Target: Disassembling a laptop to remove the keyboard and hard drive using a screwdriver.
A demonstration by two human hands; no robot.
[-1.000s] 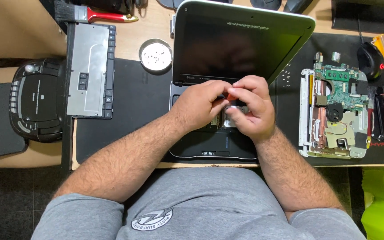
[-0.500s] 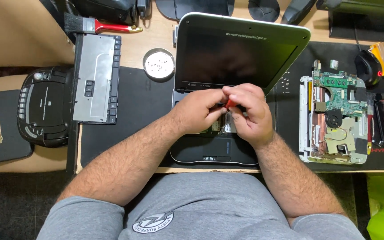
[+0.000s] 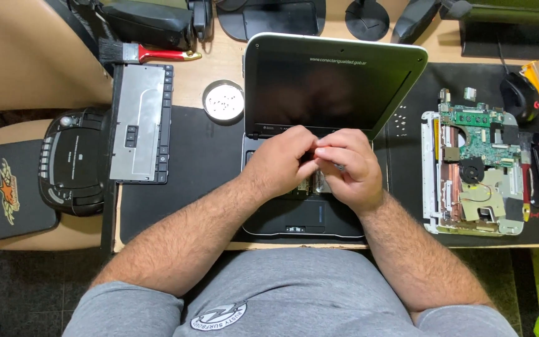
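Note:
A small laptop (image 3: pixel 335 81) stands open before me, its screen dark and its base (image 3: pixel 301 218) showing bare parts where the keyboard was. Both hands meet over that opening. My left hand (image 3: pixel 279 159) has its fingers curled and pinched against the right hand's fingertips; whether it holds anything is hidden. My right hand (image 3: pixel 354 175) is closed around a small tool, of which only a grey tip (image 3: pixel 340 166) shows. The removed keyboard (image 3: pixel 138 122) lies face down at the left, silver back up.
A round metal dish (image 3: pixel 223 101) with small screws sits left of the laptop. A stripped laptop with a green circuit board (image 3: pixel 472 165) lies at the right, beside a red-handled screwdriver (image 3: pixel 525 181). A black disc player (image 3: pixel 73 162), a red-handled brush (image 3: pixel 145 53) and a mouse (image 3: pixel 519 93) stand around.
My hands stay together over the laptop base with only small finger shifts. A red handle seen between them half a second ago is covered now. My head has moved slightly.

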